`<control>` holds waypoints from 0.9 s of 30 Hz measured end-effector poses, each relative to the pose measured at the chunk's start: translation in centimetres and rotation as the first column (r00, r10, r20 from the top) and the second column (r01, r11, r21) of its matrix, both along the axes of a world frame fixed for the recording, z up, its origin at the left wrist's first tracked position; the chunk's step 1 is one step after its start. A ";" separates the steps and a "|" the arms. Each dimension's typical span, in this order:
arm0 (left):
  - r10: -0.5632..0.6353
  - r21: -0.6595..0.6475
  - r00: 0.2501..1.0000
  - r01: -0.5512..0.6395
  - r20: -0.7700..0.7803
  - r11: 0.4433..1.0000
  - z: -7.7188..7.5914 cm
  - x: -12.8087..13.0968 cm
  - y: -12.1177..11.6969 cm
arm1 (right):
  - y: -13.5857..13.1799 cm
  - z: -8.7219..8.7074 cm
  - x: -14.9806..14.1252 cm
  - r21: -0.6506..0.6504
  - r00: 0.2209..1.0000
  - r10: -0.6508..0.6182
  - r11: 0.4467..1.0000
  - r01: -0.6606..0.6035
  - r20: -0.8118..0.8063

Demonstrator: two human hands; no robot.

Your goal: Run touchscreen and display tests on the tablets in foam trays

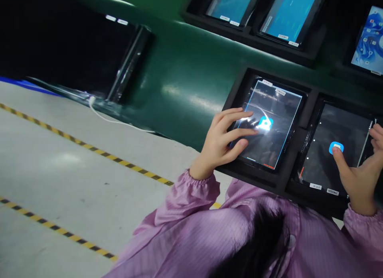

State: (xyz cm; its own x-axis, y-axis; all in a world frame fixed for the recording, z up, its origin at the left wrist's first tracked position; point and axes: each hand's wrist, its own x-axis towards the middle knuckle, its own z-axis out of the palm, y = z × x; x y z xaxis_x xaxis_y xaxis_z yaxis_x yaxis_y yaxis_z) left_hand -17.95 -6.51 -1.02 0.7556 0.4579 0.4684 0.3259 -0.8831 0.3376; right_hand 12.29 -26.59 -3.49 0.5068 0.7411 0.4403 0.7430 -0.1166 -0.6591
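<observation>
Two tablets lie side by side in a black foam tray (279,186) at the front edge of the bench. My left hand (229,136) rests over the left tablet (275,144), fingers spread above its screen, which shows a blue camera icon. Over the right tablet (326,166) is my right hand (360,170). Its thumb is at the blue icon in the middle of the screen, and its other fingers lie apart by the tablet's right edge. Both tablets are lit, dark-screened and carry small white labels.
Further back, another black tray (215,32) holds two tablets with blue screens. A lit tablet (368,46) sits at the far right. On the left of the green bench (179,86) is a dark, film-wrapped object (89,50) with a white cable (104,119). Yellow-black tape (119,160) marks the floor.
</observation>
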 end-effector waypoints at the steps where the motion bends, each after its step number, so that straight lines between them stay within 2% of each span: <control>1: -0.003 -0.007 1.000 0.003 -0.006 1.000 -0.1 0.0 0.1 | 0.0 0.0 0.0 0.000 1.000 -0.003 1.000 0.003 0.006; 9: 0.083 -0.027 0.995 -0.085 -0.062 0.996 -0.1 -0.2 0.2 | 0.1 0.1 -0.1 -0.008 1.000 -0.008 1.000 0.008 0.014; 18: 0.081 -0.024 0.997 -0.081 -0.011 0.996 -0.1 -0.2 0.2 | 0.1 0.4 0.0 -0.037 1.000 0.022 0.999 -0.022 0.002; 27: 0.113 -0.054 0.992 -0.116 -0.056 0.992 -0.2 -0.4 0.4 | -0.2 0.6 0.3 -0.050 0.999 -0.033 0.998 0.034 0.012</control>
